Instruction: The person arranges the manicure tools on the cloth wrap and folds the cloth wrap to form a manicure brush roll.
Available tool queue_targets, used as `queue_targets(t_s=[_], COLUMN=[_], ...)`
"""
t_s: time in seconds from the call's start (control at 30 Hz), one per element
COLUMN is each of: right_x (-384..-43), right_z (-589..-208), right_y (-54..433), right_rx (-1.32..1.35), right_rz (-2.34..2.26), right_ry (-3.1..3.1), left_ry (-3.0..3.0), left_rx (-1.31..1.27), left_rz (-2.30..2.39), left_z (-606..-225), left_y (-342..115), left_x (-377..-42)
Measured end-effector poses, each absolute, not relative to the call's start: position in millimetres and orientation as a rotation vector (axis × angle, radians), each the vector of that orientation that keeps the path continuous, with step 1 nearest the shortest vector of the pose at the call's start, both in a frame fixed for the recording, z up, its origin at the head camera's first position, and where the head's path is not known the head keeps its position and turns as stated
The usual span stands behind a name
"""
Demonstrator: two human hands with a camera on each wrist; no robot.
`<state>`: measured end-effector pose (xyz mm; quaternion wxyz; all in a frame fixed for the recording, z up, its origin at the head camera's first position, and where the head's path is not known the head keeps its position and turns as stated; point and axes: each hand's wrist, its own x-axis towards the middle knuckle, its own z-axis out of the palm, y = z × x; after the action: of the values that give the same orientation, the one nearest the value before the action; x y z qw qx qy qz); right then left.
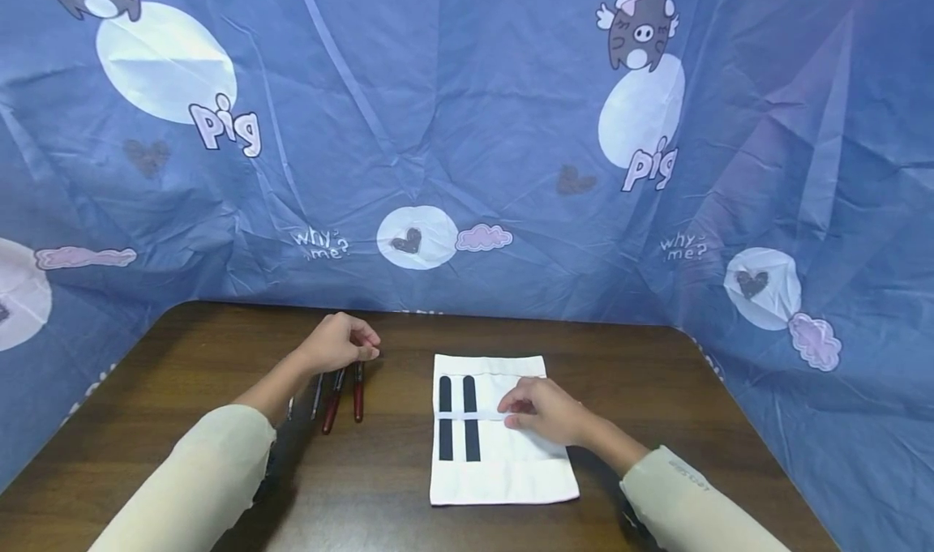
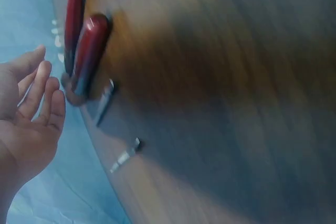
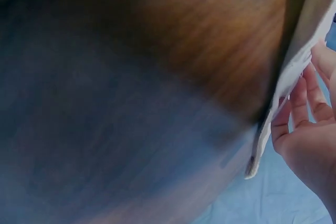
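A white fabric tool roll lies spread on the table, with two black round-topped strips under a pale elastic band. My right hand is over its right half, thumb and forefinger pinching the band. In the right wrist view the fingers are bent against the white fabric. My left hand hovers over the far ends of two red-handled tools, its fingers loosely bent around nothing. In the left wrist view, red handles lie beside the hand; their far ends are blurred.
Two slim metallic tools lie left of the red handles, partly beside the left forearm. The dark wooden table has rounded far corners. Behind it hangs a blue curtain printed with pigs, hearts and clouds.
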<state>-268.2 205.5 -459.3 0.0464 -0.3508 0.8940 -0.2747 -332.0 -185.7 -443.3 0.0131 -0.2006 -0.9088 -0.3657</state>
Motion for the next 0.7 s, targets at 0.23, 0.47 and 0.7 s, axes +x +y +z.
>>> queue_targets(t_s=[0.23,0.47,0.7], right_x=[-269,-270,-270], right_z=[-460,-459,-459], right_y=[205,202,203], right_rx=[-1.046,-1.038,-1.0], right_rz=[-0.814,-0.803,-0.796], right_ry=[2.745,2.743,2.73], left_ry=[-2.864,-2.907,-2.906], left_rx=[-0.616,-0.625,-0.665], left_rz=[-1.084,-0.998,-0.959], left_z=[-444,-450,-455], left_y=[-201,-208,-197], left_x=[-327,-327,-326])
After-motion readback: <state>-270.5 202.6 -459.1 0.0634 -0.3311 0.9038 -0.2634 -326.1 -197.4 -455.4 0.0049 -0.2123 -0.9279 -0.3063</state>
